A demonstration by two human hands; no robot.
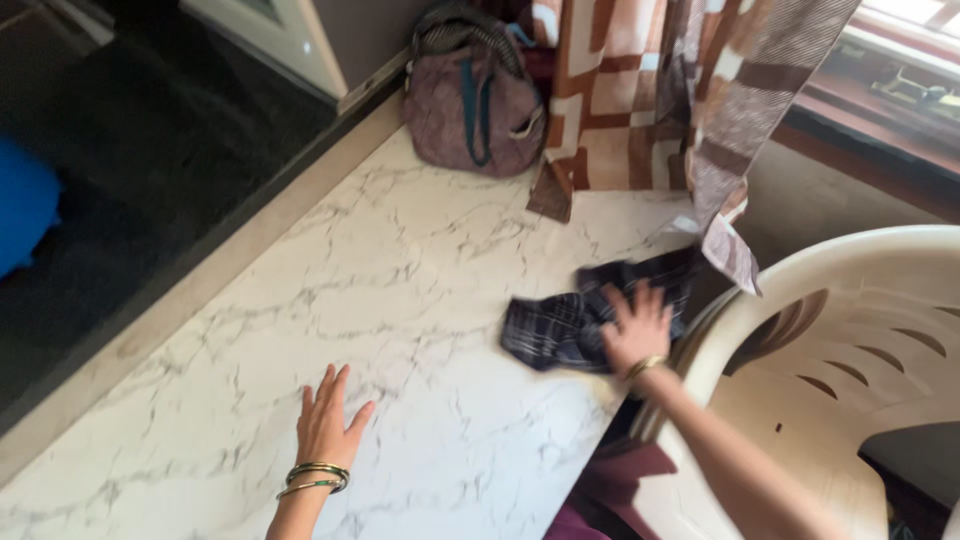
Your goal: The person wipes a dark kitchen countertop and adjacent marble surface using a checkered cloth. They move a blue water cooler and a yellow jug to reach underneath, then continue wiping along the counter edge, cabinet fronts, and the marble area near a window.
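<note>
No packages, labels, signs or screens appear anywhere around the two hands in this head-camera view. Nothing of that kind lies beside the left hand (328, 425) spread flat, nor near the right hand (634, 328). Beyond the fingertips, at the far edge, no printed or lit surface shows either.

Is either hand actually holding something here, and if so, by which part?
The right hand presses flat on the dark plaid cloth near its middle, not clearly gripping it. The left hand rests open on the marble surface, holding nothing.

marble top (400, 280) open | bag (478, 100), curtain (650, 90) block far edge
</note>
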